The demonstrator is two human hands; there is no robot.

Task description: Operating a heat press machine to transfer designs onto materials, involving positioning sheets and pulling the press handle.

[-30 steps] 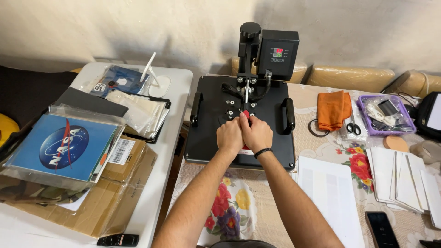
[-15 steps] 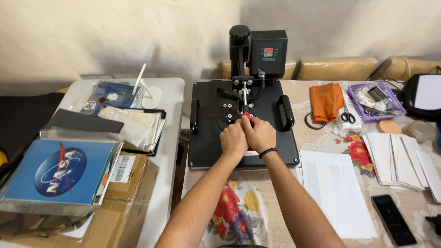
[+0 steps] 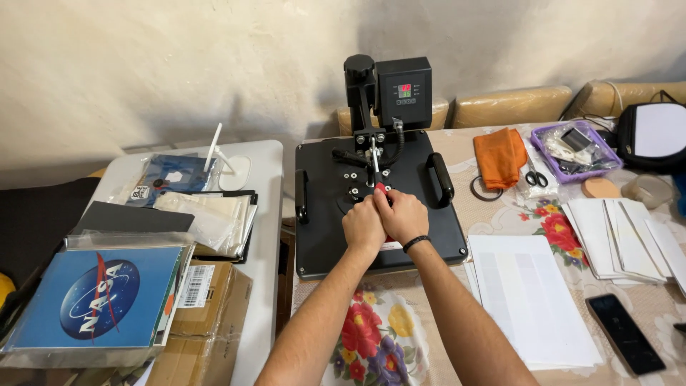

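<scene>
While both hands, left [image 3: 363,227] and right [image 3: 401,216], stay clenched on the red-tipped lever handle [image 3: 379,189], the black flat heat press [image 3: 377,200] looks closed, though the handle is mostly hidden. Little has changed; only the view moved nearer. Floral-clothed worktop [image 3: 371,336], white paper sheets [image 3: 532,300], pale plaster wall.

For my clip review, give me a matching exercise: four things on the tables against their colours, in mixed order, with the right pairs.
Things:
1. Folded cloth
2. Small tray of bits
3. Heat press plate under the left hand and right hand
4. Paper sheet by the phone

Colours:
A. white
B. black
C. orange
D. purple

Pairs: 1-C, 2-D, 3-B, 4-A
</scene>
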